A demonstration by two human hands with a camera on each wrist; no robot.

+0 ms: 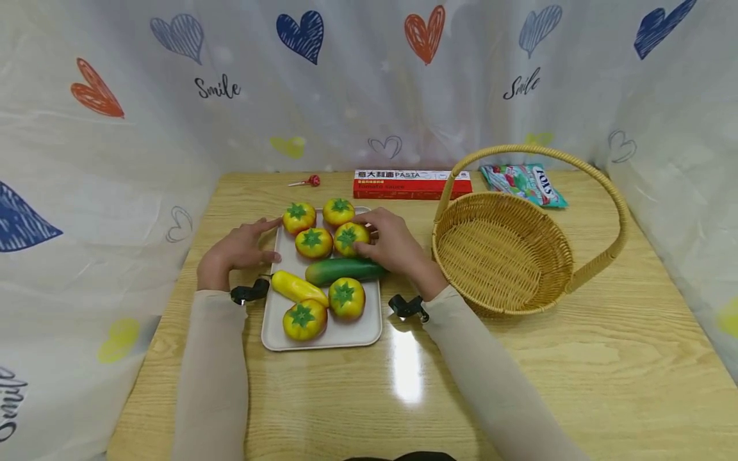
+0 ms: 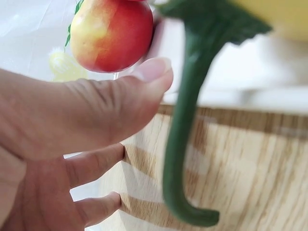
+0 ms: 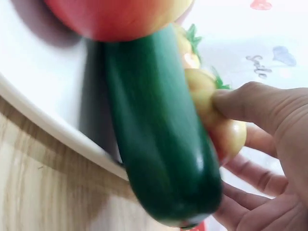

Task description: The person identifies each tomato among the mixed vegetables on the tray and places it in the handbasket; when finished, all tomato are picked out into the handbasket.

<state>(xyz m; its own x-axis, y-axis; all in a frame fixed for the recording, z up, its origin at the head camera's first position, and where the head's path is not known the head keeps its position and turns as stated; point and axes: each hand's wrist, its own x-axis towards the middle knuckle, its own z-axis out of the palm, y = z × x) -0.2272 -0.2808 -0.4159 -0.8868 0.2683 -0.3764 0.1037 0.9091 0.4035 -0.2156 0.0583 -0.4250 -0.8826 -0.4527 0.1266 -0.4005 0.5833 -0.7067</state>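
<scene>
A white tray (image 1: 363,330) holds several yellow-red tomatoes, a green cucumber (image 1: 340,271) and a long yellow pepper (image 1: 296,287). My right hand (image 1: 392,240) grips one tomato (image 1: 348,237) at the tray's right side, thumb and fingers around it; the right wrist view shows that tomato (image 3: 224,130) just beyond the cucumber (image 3: 161,125). At the tray's left edge is my left hand (image 1: 242,246), fingers spread, index fingertip right by the far-left tomato (image 1: 298,218). In the left wrist view its thumb (image 2: 144,82) lies beside the pepper's stem (image 2: 185,110), with other fingertips on the wooden table.
A wicker basket (image 1: 567,256) with a tall handle stands right of the tray. Along the back lie a red pasta box (image 1: 403,187), a teal FOX'S bag (image 1: 524,184) and a small red-headed item (image 1: 314,180). Patterned curtains (image 1: 346,96) enclose the wooden table (image 1: 323,403).
</scene>
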